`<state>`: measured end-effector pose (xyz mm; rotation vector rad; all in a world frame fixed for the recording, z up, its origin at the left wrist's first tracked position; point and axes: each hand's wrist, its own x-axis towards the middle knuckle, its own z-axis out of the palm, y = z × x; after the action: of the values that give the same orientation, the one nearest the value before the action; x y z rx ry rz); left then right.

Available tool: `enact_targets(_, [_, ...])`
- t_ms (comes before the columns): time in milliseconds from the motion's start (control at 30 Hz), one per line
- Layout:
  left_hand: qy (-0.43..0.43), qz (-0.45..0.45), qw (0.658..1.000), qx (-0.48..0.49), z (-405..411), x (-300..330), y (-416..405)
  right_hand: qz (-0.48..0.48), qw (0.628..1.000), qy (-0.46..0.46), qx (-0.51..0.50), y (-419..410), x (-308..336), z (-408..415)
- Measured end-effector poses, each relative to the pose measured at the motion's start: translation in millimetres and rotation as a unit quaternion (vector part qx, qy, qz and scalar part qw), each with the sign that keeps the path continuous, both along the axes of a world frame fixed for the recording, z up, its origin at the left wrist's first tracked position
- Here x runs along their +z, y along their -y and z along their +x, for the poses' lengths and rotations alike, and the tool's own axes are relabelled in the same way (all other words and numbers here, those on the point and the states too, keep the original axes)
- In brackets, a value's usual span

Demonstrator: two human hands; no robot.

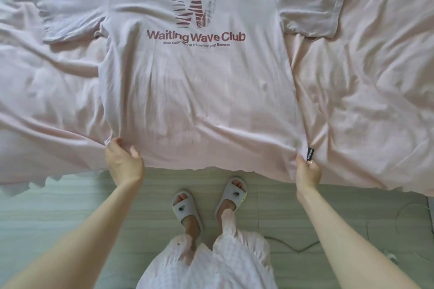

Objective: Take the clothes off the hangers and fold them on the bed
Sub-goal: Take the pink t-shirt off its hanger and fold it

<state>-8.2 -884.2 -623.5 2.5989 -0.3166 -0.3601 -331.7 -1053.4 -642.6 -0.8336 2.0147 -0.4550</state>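
Pink checked pyjama trousers and grey slippers sit at the frame bottom, on a pale floor with a thin cable to the right. Both forearms reach up to the bed edge.

Left hand pinches the lower left hem corner of the T-shirt, thumb on top and fingers curled under the cloth. Right hand is clamped on the lower right hem corner, just beside the small black side label; a ring shows on one finger.

T-shirt lies face up on the pink bedsheet, print "Waiting Wave Club" readable, collar at the far edge, both short sleeves spread out, hem hanging at the bed's near edge. No hanger in view.

Step judged: shirt is off the hanger and laid out; hands are tensioning the hem to flatten it, folding not yet begun. Body has shallow wrinkles; the left sleeve is rumpled.

Next move likely calls for smoothing, then folding sides or sleeves inward, keeping both corners level so the cloth doesn't skew.

Containers: none visible.
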Motion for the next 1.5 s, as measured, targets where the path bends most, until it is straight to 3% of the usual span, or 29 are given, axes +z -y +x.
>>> enact_targets(233, [-0.107, -0.023, 0.989, 0.100, 21, 0, 1, -0.038, 0.988, -0.149, 0.001, -2, 11, 13])
enact_targets(367, [-0.159, -0.116, 0.969, 0.151, 20, 4, -8, -0.043, 0.984, -0.175, 0.013, -4, 27, 17])
enact_targets(600, [-0.131, -0.075, 0.986, 0.073, 38, 8, -30, -0.054, 0.978, -0.191, 0.059, 3, 50, 8])
enact_targets(767, [-0.094, -0.068, 0.990, 0.076, 41, 15, -32, -0.020, 0.971, -0.208, 0.118, 3, 55, 8])
enact_targets(1100, [0.008, -0.093, 0.995, 0.027, 41, 37, -26, 0.005, 0.964, -0.236, 0.124, 6, 57, 8])
enact_targets(1500, [-0.059, -0.067, 0.996, -0.003, 30, 33, -38, 0.001, 0.946, -0.278, 0.165, 1, 53, 4])
